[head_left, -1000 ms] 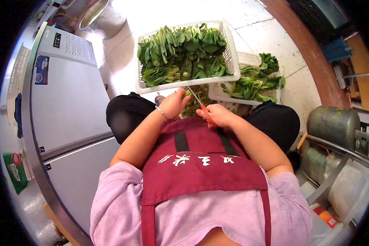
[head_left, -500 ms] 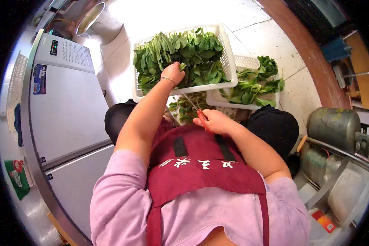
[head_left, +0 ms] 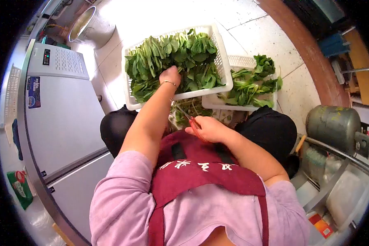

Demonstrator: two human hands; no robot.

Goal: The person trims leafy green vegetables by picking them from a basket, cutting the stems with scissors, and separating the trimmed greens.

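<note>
My left hand is closed among the leafy greens in the large white basket; what its fingers hold is hidden. Red-handled scissors are in my right hand, their blades pointing up and left over loose leaves and trimmings between my knees. To the right of the large basket, a smaller white basket holds more greens.
A grey-white appliance stands at the left, with a metal pot beyond it. A gas cylinder lies at the right beside a metal rail. Scraps dot the tiled floor.
My left hand has moved from near the scissors up into the large basket, where a green stem showed in it half a second ago. My right hand has shifted slightly left and down with the scissors.
</note>
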